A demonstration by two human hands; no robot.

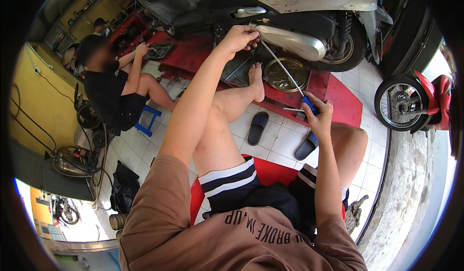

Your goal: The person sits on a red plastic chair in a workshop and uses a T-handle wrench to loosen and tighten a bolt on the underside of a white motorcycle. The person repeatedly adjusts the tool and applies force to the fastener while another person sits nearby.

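My right hand (319, 115) is closed round the blue handle of a long screwdriver (286, 71), whose thin metal shaft slants up and to the left. A second, short metal shaft (293, 109) juts out to the left beside that hand; its other end is hidden. At the far end of the screwdriver, my left hand (240, 40) has its fingers pinched close to the tip. Something small and dark may be between them, too small to name. Just beyond both hands is the scooter (290, 36), with its silver engine-side cover towards me.
A round metal tray (286, 77) rests on the red platform (340, 99) by my bare foot (256, 80). Two dark slippers (257, 128) lie on the white tiles. Another person (113, 85) sits at the left on a blue stool (147, 121). A red motorcycle (437, 104) is at the right.
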